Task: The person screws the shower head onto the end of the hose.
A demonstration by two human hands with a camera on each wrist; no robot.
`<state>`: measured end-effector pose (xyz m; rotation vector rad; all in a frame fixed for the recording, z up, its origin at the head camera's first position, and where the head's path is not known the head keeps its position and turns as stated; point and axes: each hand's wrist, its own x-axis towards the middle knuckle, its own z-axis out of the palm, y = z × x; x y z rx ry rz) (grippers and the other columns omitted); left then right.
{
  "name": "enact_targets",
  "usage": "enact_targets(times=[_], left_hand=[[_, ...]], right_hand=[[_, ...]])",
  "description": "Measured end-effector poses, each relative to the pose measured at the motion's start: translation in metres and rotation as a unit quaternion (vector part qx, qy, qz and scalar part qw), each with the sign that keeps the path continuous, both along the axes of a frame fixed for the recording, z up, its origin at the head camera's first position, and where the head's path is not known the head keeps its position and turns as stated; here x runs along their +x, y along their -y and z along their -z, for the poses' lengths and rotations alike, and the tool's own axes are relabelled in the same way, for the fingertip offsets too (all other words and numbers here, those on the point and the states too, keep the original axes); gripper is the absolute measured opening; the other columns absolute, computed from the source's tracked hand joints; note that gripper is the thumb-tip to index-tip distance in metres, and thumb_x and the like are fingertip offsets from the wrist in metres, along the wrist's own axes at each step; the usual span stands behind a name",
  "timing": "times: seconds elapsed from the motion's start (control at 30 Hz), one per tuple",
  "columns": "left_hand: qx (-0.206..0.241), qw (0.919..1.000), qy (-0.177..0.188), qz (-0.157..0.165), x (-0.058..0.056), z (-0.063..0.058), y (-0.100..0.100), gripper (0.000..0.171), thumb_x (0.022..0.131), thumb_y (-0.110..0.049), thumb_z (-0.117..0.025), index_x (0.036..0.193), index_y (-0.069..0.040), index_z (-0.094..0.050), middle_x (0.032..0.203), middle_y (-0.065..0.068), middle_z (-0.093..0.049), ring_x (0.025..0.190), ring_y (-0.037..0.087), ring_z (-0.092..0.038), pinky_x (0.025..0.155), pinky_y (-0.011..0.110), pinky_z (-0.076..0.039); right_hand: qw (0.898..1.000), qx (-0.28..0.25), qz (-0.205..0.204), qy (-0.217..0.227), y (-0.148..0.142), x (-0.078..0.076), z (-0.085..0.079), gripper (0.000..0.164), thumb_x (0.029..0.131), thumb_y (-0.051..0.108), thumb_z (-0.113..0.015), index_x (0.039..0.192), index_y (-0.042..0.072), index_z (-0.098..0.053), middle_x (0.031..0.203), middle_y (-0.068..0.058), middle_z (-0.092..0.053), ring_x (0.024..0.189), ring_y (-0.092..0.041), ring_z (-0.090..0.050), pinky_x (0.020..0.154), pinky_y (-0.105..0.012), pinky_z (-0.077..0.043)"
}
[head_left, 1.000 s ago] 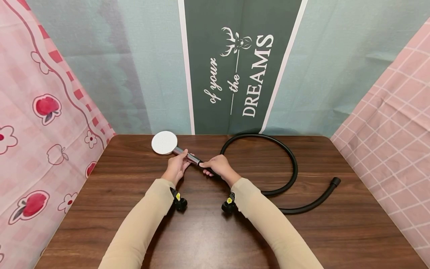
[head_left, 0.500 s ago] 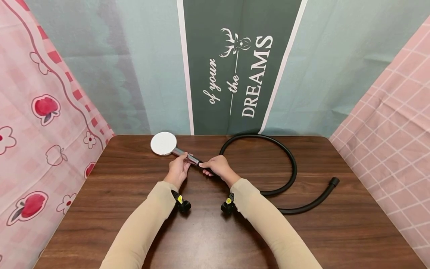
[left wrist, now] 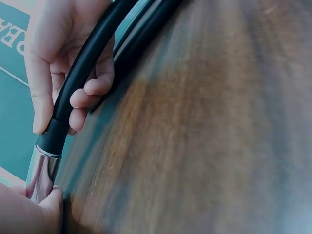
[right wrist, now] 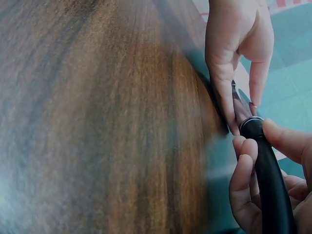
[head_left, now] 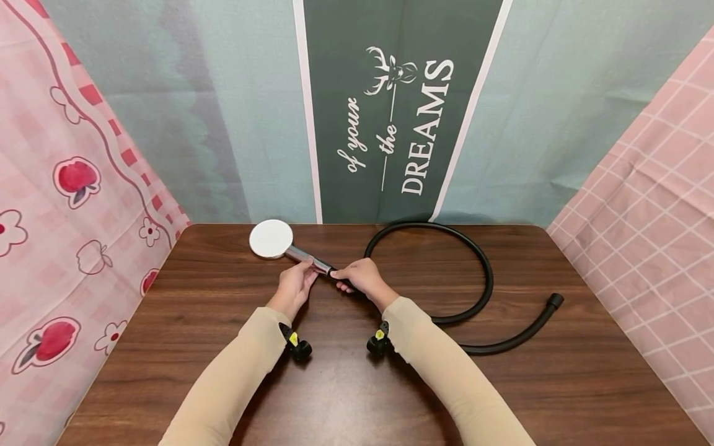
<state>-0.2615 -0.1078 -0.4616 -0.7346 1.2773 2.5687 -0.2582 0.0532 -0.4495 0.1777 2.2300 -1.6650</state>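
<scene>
A shower head with a white round face (head_left: 271, 238) and a chrome handle (head_left: 298, 253) lies face up toward the back left of the table. My left hand (head_left: 294, 285) pinches the lower handle between thumb and fingers. My right hand (head_left: 364, 275) grips the collar of the black shower hose (head_left: 484, 263) where it meets the handle. In the left wrist view the black collar (left wrist: 52, 136) sits against the chrome handle end (left wrist: 44, 173). The right wrist view has my right thumb (right wrist: 280, 136) pressed on that collar. Whether it is threaded on is hidden.
The hose loops across the right of the wooden table (head_left: 346, 396), its free end (head_left: 555, 301) pointing to the back right. A grey-green curtain (head_left: 379, 111) hangs behind the table. Pink cloths stand at the left (head_left: 50, 204) and right (head_left: 652, 198).
My left hand's thumb and fingers have shifted slightly down the handle, toward the hose collar. My right hand stays on the collar, and the hose loop lies as before.
</scene>
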Motion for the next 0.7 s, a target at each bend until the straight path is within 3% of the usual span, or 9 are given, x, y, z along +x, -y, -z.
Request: enact_targets(times=[0.13,0.23,0.33,0.57,0.7], left_hand=[[-0.032,0.9991,-0.003,0.028,0.01,0.001,0.001,0.035,0.099,0.002,-0.05,0.133,0.011,-0.046,0.105,0.008,-0.059,0.094,0.011,-0.061,0.113,0.03,-0.045],[-0.05,0.9979,-0.019,0.038,0.015,0.003,0.001,0.036,0.099,0.003,-0.05,0.133,0.014,-0.047,0.1,0.008,-0.062,0.088,0.009,-0.065,0.109,0.031,-0.048],[-0.07,0.9961,-0.032,0.043,0.018,0.005,0.001,0.04,0.099,0.004,-0.048,0.137,0.017,-0.043,0.106,0.011,-0.061,0.092,0.009,-0.064,0.108,0.031,-0.049],[-0.128,0.9872,-0.053,0.079,0.026,0.007,0.007,0.044,0.101,0.002,-0.043,0.142,0.017,-0.035,0.138,0.03,-0.047,0.121,0.024,-0.056,0.116,0.038,-0.041],[-0.152,0.9817,-0.06,0.098,0.028,0.005,0.012,0.043,0.102,0.001,-0.04,0.143,0.016,-0.036,0.143,0.035,-0.046,0.122,0.024,-0.058,0.114,0.037,-0.043]], right_hand=[[1.0,0.001,0.0,0.0,0.0,-0.002,0.003,0.026,0.087,0.018,-0.076,0.086,-0.008,-0.075,0.057,0.0,-0.064,0.049,-0.007,-0.058,0.05,-0.019,-0.053],[1.0,-0.006,-0.006,0.006,-0.002,-0.003,0.005,0.023,0.086,0.017,-0.077,0.084,-0.007,-0.074,0.057,-0.001,-0.064,0.049,-0.007,-0.059,0.05,-0.019,-0.053],[1.0,-0.013,-0.024,0.009,-0.004,-0.004,0.005,0.022,0.085,0.015,-0.078,0.084,-0.007,-0.074,0.058,-0.001,-0.065,0.049,-0.008,-0.059,0.05,-0.02,-0.053],[0.998,0.005,-0.057,0.007,-0.005,-0.006,0.009,0.021,0.085,0.017,-0.079,0.086,-0.005,-0.076,0.061,-0.002,-0.067,0.05,-0.008,-0.06,0.051,-0.02,-0.053],[0.998,0.019,-0.061,-0.004,-0.006,-0.006,0.011,0.022,0.085,0.018,-0.078,0.086,-0.004,-0.076,0.061,-0.002,-0.068,0.05,-0.008,-0.06,0.051,-0.02,-0.053]])
